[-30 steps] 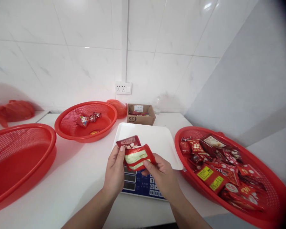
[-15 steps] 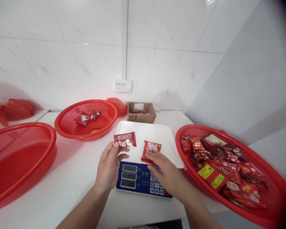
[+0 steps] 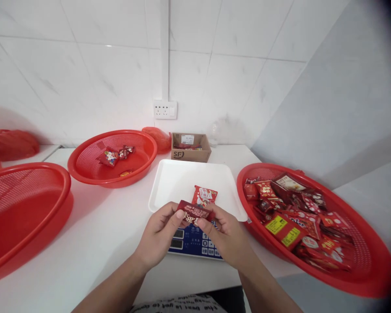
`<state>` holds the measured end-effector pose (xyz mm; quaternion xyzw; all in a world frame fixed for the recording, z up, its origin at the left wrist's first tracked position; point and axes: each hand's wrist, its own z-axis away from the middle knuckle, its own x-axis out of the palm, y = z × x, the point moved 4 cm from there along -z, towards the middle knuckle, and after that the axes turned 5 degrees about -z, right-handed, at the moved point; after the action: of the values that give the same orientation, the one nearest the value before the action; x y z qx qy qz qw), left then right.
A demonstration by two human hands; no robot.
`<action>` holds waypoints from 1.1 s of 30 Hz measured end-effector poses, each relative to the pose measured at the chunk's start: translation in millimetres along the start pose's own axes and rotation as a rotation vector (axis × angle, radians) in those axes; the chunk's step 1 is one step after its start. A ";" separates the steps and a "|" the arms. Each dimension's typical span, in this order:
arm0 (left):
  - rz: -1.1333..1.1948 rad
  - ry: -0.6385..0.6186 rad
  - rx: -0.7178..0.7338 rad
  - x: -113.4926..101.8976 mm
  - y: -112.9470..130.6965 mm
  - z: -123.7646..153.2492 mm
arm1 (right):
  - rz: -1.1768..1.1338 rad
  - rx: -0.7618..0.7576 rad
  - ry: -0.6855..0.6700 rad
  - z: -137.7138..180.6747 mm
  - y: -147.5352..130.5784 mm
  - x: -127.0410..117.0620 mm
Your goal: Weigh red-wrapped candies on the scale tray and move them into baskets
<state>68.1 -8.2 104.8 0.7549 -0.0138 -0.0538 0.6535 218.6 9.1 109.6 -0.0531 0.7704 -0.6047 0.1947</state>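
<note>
My left hand (image 3: 159, 234) and my right hand (image 3: 226, 234) both pinch a dark red snack packet (image 3: 193, 211), one at each end, just above the blue panel of a scale (image 3: 195, 243). A second red packet (image 3: 204, 196) lies on the scale's white tray (image 3: 176, 182), right behind the held one. Both hands have their fingers closed on the packet.
A red basket (image 3: 316, 256) full of red snack packets stands at the right. A round red basket (image 3: 112, 157) with a few packets is behind on the left, and a large red basket (image 3: 22, 208) at far left. A cardboard box (image 3: 190, 148) stands by the wall.
My right hand left one packet on the white tray and came back to the packet in my left hand. Both hands now hold that packet low over the scale panel.
</note>
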 end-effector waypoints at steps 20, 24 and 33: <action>-0.990 0.189 0.075 -34.6 -19.3 -28.5 | 0.675 -0.136 0.021 2.3 45.3 -26.4; -1.063 0.238 0.046 -36.9 -26.6 -34.8 | 0.604 -0.129 0.033 3.2 44.6 -27.4; -0.727 0.143 0.095 -20.8 -20.7 -26.0 | 0.489 -0.197 0.241 6.2 23.9 -30.2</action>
<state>49.0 22.4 89.4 0.7418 0.2983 -0.2288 0.5553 252.3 19.3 92.8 0.1878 0.8331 -0.4639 0.2355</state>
